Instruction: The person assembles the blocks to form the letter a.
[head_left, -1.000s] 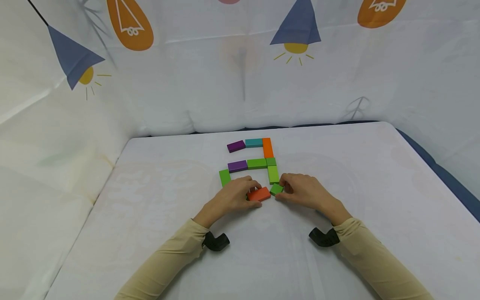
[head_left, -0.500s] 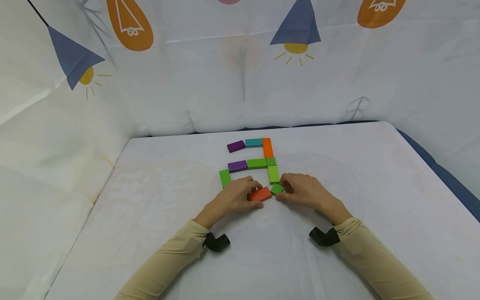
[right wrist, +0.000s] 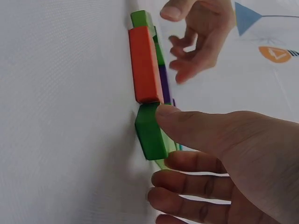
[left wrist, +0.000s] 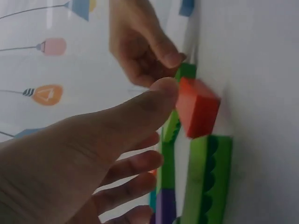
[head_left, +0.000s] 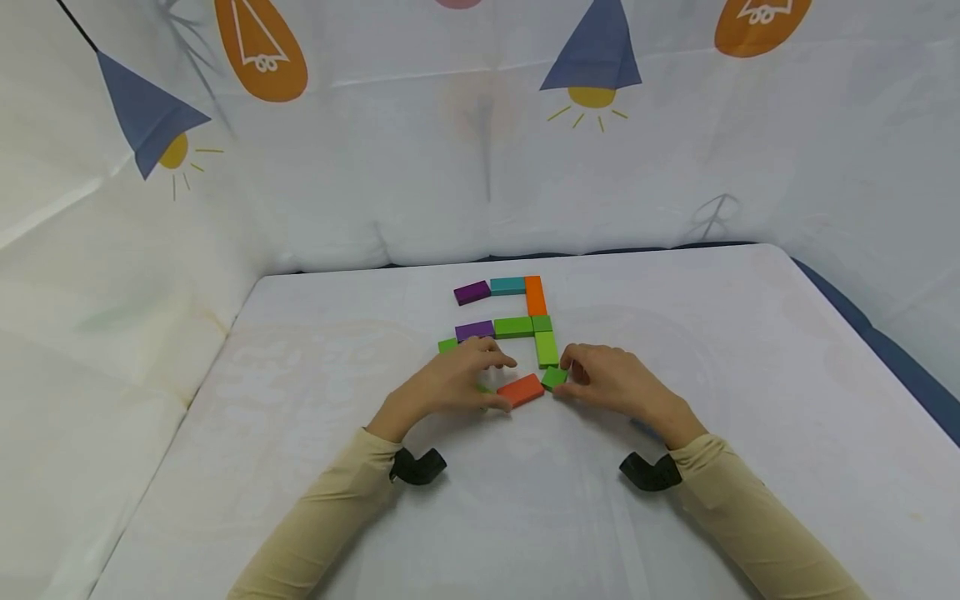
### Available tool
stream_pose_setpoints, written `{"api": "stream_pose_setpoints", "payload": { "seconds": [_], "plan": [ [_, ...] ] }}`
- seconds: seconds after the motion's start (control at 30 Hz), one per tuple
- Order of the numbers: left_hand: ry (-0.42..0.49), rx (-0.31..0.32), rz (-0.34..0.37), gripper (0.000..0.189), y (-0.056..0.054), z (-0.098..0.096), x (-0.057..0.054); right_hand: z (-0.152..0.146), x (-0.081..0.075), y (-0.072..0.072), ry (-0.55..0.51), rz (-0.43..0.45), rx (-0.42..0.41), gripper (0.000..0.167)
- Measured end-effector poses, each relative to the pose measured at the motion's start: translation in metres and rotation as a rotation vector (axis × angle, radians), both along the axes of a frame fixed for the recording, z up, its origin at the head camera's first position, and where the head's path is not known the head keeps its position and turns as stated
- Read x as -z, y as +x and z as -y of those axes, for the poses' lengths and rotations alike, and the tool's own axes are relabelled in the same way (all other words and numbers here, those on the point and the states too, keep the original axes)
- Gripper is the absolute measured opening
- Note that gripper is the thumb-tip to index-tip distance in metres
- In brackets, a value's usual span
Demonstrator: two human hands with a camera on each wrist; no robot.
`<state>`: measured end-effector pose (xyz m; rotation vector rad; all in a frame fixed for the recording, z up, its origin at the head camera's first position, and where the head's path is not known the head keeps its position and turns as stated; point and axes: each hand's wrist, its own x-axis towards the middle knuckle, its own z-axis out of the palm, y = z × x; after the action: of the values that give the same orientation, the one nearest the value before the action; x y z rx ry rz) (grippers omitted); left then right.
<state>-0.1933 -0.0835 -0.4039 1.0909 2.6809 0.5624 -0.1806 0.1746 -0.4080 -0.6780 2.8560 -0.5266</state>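
A red-orange block lies flat on the white table, its right end meeting a small green block. My left hand hovers just left of the red-orange block, thumb and fingers spread apart with nothing between them. With thumb and forefinger my right hand pinches the small green block; in the right wrist view the thumb tip lies on its top edge. Beneath my left hand, a scalloped green block shows in the left wrist view, partly hidden from the head view.
Farther back, a purple block, a green block and a light green block join a winding row. An orange block, a teal block and a dark purple block form its far end. A printed white curtain stands behind.
My left hand has let go of the red-orange block and drawn back to the left, fingers spreading. The red-orange block shifted slightly right earlier. My right hand stays at the small green block.
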Motion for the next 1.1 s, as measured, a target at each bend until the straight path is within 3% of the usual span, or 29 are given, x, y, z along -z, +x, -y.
{"api": "stream_pose_setpoints", "payload": {
  "seconds": [0.23,0.47,0.77,0.93,1.03,1.1],
  "plan": [
    [-0.113,0.128,0.050,0.042,-0.005,0.025,-0.011,-0.002,-0.002,0.000,-0.010,-0.009,-0.009,0.029],
    [-0.126,0.147,0.054,0.034,-0.008,0.028,-0.010,-0.005,-0.004,-0.002,-0.025,0.012,-0.013,0.026],
    [-0.131,0.133,0.042,0.031,-0.010,0.030,-0.006,-0.006,-0.006,-0.002,-0.038,0.035,-0.026,0.023],
    [-0.104,0.118,0.076,0.038,-0.011,0.033,-0.010,-0.005,-0.006,-0.002,-0.043,0.036,-0.036,0.021],
    [-0.074,0.057,0.076,0.043,-0.012,0.038,-0.014,-0.005,-0.006,-0.001,-0.050,0.033,-0.039,0.020],
    [-0.064,-0.035,0.059,0.042,-0.013,0.042,-0.017,-0.005,-0.006,-0.001,-0.057,0.030,-0.039,0.018]
  ]
}}
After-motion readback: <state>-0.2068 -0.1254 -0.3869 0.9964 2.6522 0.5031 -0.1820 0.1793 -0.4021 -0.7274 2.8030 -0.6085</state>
